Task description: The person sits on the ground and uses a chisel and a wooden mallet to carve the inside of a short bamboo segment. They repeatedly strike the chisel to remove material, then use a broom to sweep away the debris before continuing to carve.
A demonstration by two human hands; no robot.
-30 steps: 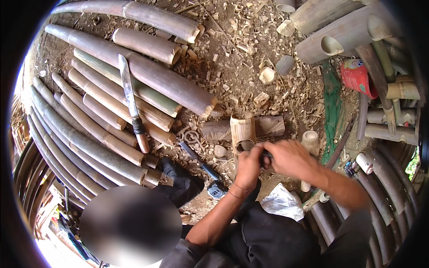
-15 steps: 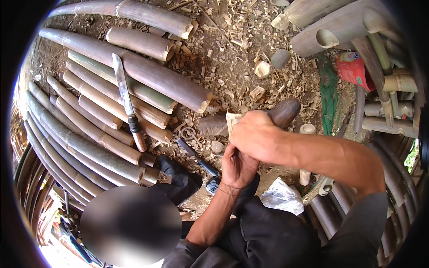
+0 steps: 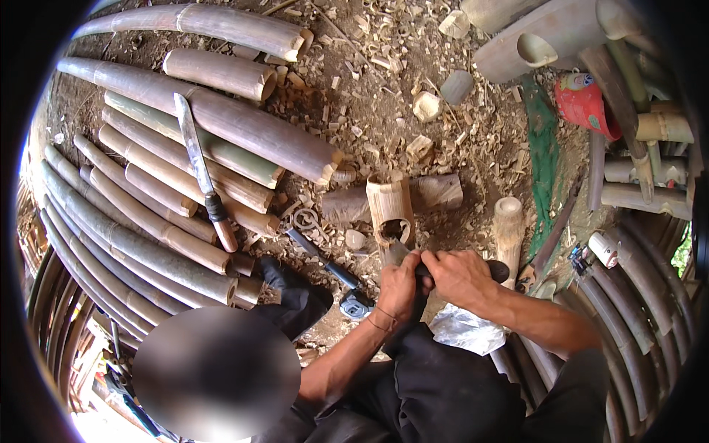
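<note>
A short bamboo tube (image 3: pixel 389 201) points away from me, a hole cut in its side wall. Its far part lies across a log (image 3: pixel 437 192) on the ground. My left hand (image 3: pixel 399 286) is closed round the tube's near end, its thumb by the hole. My right hand (image 3: pixel 461 280) grips a knife with a thick dark handle (image 3: pixel 499 271), whose butt sticks out to the right. The grey blade is partly seen at the near edge of the hole; my fingers hide the rest. Both hands nearly touch above my dark-trousered legs.
Bamboo poles (image 3: pixel 214 114) lie on the left, with a long machete (image 3: pixel 196 155) across them. A blue-and-black power tool (image 3: pixel 354 301) rests near my left forearm. Right of my hands stand a bamboo piece (image 3: pixel 508 225) and a clear plastic bag (image 3: pixel 467 326). Shavings cover the ground.
My right hand has come down from the tube's far end to beside my left hand, bringing the knife along. The tube's hole is now uncovered.
</note>
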